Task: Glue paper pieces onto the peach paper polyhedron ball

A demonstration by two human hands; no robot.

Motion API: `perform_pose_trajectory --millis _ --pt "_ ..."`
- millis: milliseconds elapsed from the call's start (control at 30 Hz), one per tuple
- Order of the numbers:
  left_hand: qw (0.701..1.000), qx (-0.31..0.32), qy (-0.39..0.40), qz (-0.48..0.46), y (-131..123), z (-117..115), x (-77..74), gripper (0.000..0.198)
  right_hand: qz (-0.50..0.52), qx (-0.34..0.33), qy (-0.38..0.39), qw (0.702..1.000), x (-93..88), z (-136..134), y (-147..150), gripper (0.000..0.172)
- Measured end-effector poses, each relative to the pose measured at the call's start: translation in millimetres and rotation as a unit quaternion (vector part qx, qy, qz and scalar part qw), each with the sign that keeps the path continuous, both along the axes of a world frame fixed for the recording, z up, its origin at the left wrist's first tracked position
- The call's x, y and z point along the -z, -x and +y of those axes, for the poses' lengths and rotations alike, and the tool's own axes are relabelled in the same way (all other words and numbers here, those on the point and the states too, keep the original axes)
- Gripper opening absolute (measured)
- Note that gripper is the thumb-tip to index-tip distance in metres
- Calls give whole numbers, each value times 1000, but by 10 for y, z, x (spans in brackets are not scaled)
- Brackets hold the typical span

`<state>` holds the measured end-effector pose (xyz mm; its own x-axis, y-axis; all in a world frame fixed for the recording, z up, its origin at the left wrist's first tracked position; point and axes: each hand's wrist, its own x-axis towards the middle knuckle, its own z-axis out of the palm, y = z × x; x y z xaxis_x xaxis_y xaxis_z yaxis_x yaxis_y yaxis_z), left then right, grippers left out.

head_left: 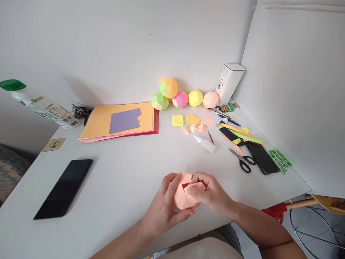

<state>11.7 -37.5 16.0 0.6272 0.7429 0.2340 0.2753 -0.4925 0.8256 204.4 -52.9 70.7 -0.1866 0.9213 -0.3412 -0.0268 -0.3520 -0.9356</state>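
Observation:
A pink paper polyhedron ball (pixel 181 198) with an opening at its top is held between my hands above the near side of the table. My left hand (pixel 164 201) wraps round its left side, thumb underneath and fingers at the upper edge. My right hand (pixel 211 190) pinches a folded pink paper piece (pixel 198 187) at the ball's upper right, thumb in front. The fingertips behind that piece are partly hidden. Beyond the hands lie small folded pink pieces (pixel 194 128) and a white glue bottle (pixel 205 144).
Several finished paper balls (pixel 195 98) rest by the wall. Coloured paper sheets (pixel 102 122), a dark tablet (pixel 66 189) and a green-capped bottle (pixel 45 108) are at left. Scissors (pixel 244 160), a black phone (pixel 261 156) and pens (pixel 229 120) lie right, near a white box (pixel 230 82).

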Motion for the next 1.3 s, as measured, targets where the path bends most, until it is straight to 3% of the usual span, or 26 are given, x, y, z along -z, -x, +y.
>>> perform_pose_trajectory --millis 333,967,1300 --pt "999 -36 -27 27 -4 -14 27 75 -10 20 -52 998 34 -71 42 25" --pt "996 -23 -78 43 11 19 23 78 15 -15 -27 999 31 -49 6 16" --pt "996 -38 -75 40 -9 -8 24 76 -21 5 -43 999 1 -63 34 22"
